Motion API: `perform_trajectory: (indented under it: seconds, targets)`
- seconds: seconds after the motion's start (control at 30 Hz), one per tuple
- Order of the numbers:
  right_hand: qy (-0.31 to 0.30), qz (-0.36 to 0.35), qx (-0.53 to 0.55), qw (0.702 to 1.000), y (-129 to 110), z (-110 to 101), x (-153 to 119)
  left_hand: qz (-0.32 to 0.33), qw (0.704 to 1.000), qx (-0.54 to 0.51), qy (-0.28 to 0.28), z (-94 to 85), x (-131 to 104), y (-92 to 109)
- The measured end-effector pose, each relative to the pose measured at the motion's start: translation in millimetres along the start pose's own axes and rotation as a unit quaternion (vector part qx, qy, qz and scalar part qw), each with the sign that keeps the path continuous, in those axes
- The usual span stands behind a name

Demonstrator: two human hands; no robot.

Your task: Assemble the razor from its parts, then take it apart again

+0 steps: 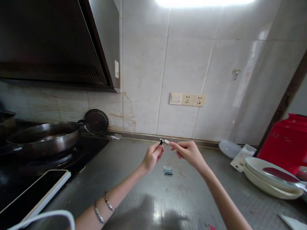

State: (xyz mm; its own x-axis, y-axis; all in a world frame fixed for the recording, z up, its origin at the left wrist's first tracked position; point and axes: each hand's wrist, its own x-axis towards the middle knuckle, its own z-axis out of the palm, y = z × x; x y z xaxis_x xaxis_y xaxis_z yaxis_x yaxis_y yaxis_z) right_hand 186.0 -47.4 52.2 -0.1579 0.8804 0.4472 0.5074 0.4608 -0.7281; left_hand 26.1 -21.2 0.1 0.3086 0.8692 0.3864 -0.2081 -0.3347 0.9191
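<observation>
Above the counter [139,193], my left hand [152,156] pinches a small black piece [161,142] between thumb and fingers. My right hand [189,152] grips a short white stick-like piece [166,142], its end pointing at the black piece. The two pieces meet or nearly meet; I cannot tell whether they are joined. A thin pale tip shows just left of the black piece. Below both hands, a small teal-and-black striped item [168,172] lies on the metal surface, with what looks like clear plastic beside it.
At left, a steel pan [48,138] sits on the black stove, with a phone [28,199] and white cable [58,213] nearer. A range hood [54,37] hangs above. Stacked plates [271,172], a white box [242,157] and a red jug [288,142] stand right.
</observation>
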Motion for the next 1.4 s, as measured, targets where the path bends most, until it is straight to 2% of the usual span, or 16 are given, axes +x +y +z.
perform_trajectory:
  seconds: [0.3,0.97,1.17,1.4]
  targets:
    - [-0.006,-0.007,0.007,1.0,4,-3,1,0.019,0.999,0.046,0.016,-0.5,0,-3]
    - [-0.01,-0.026,0.026,0.999,7,-2,1,0.007,1.0,0.013,-0.007,0.2,-2,-2]
    - [0.006,-0.016,0.004,1.0,20,-8,5,-0.08,0.988,-0.116,-0.066,3.8,-4,3]
    - [0.033,-0.065,0.007,0.997,6,-3,-1,-0.141,0.966,-0.188,-0.112,10.0,-8,12]
